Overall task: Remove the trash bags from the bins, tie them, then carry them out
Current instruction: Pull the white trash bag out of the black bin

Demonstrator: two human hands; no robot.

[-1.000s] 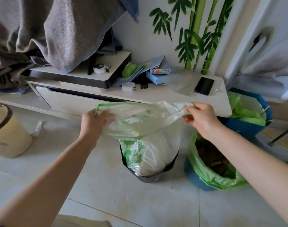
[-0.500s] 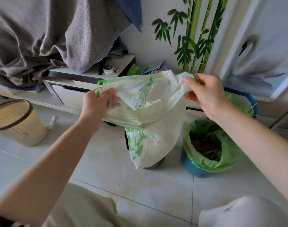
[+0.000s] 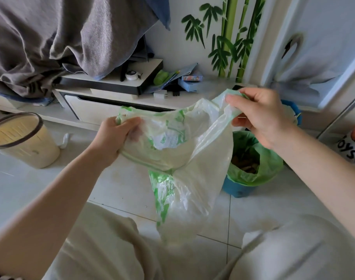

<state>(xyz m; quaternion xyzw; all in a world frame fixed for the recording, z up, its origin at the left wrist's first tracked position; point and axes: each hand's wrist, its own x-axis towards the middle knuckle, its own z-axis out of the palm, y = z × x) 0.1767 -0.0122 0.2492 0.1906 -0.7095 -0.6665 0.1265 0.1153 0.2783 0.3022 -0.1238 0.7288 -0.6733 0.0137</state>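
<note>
Left hand [image 3: 116,138] closed in a grip on the bag [image 3: 184,168] rim, fingers curled over a bunched edge. Right hand [image 3: 259,116] pinches the opposite rim between thumb and fingers, held higher than the left. The bag hangs in the air between both hands, mouth stretched open, body sagging down toward 6 o'clock above the floor [image 3: 122,184] and between the person's knees. It is translucent white with green print; contents cannot be made out.

At 3 o'clock from the bag, a blue bin [image 3: 239,188] stands on the floor, lined with a green bag [image 3: 269,164] folded over its rim, brownish waste inside. A second blue bin [image 3: 293,112] sits behind the right hand, mostly hidden. At 9 o'clock, well apart, a cream bin [image 3: 25,142] with a dark rim stands on the floor, no liner visible.

At 12 o'clock, a low white table [image 3: 116,110] carries a phone charger, small boxes and a green roll. Grey cloth [image 3: 61,37] drapes over its left end. Bamboo decal [image 3: 231,37] on the wall behind
</note>
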